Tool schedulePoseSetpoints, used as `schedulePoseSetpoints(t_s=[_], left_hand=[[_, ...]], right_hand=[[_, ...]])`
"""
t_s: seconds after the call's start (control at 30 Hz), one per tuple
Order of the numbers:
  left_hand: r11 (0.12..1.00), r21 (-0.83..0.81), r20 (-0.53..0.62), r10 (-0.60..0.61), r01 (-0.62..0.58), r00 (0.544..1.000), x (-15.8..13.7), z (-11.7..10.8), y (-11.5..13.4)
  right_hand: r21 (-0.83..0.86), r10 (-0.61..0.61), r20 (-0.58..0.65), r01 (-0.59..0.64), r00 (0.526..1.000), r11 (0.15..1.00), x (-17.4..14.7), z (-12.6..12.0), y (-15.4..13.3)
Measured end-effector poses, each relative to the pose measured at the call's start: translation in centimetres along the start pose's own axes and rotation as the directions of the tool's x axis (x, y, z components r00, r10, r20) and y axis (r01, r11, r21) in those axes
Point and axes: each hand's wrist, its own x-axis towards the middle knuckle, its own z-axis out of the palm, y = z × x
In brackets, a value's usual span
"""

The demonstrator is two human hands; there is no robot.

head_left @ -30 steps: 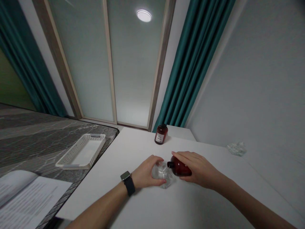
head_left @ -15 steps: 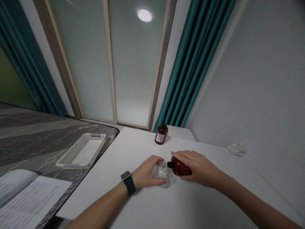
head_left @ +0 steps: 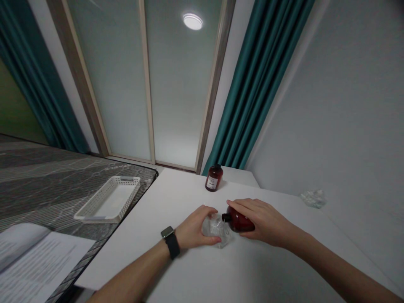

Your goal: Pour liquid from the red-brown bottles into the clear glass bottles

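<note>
Technician: State the grip of the left hand (head_left: 192,229).

Manual: Your left fingers are curved into a wide C around a clear glass vessel (head_left: 217,231). The forefinger is at its far side and the thumb at its near side, parted by roughly the vessel's width. The vessel is on the white table (head_left: 176,277).

Technician: And the right hand (head_left: 263,221)?

Manual: Your right hand is wrapped over a dark red-brown bottle (head_left: 241,222): fingers across the top and far side, thumb underneath on the near side, parted by the bottle's girth. The bottle is tipped almost flat, its black neck (head_left: 225,217) pointing left toward your left fingertips, at the vessel's right edge. Whether neck and glass touch, or liquid is flowing, cannot be determined from this view.

Technician: List the items around the fingers.

Manual: Beyond your fingertips, a second red-brown bottle (head_left: 213,178) with a white label stands upright on the table. Far to the right of your right fingers, a crumpled clear plastic wrapper (head_left: 313,198) lies by the wall. Well left of your left fingers are a white perforated basket (head_left: 109,204) and, nearer you, a spread book (head_left: 53,261). A black-strapped watch (head_left: 171,243) encircles your left wrist.
</note>
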Motion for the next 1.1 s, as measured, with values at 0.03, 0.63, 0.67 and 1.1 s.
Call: schedulePoseSetpoints(t_s=[0.03, 0.63, 0.67, 1.1], left_hand=[[1.000, -0.002, 0.001, -0.001, 0.001, 1.000, 0.0, 0.0, 0.0], [1.000, -0.015, -0.046, 0.007, -0.007, 0.999, 0.0, -0.1, 0.5], [1.000, -0.014, -0.048, 0.007, -0.008, 0.999, 0.0, -0.1, 0.6], [1.000, -0.012, -0.065, 0.017, -0.018, 0.998, 0.1, 0.1, 0.4]], right_hand=[[0.001, -0.002, -0.006, 0.002, 1.000, 1.000, 0.0, 0.0, 0.0], [0.000, -0.014, -0.006, 0.014, 1.000, 1.000, 0.1, -0.8, -0.2], [-0.002, -0.011, -0.004, 0.011, 1.000, 1.000, 0.2, -0.9, -0.2], [-0.015, -0.019, -0.020, 0.019, 1.000, 1.000, 0.2, -1.2, -0.3]])
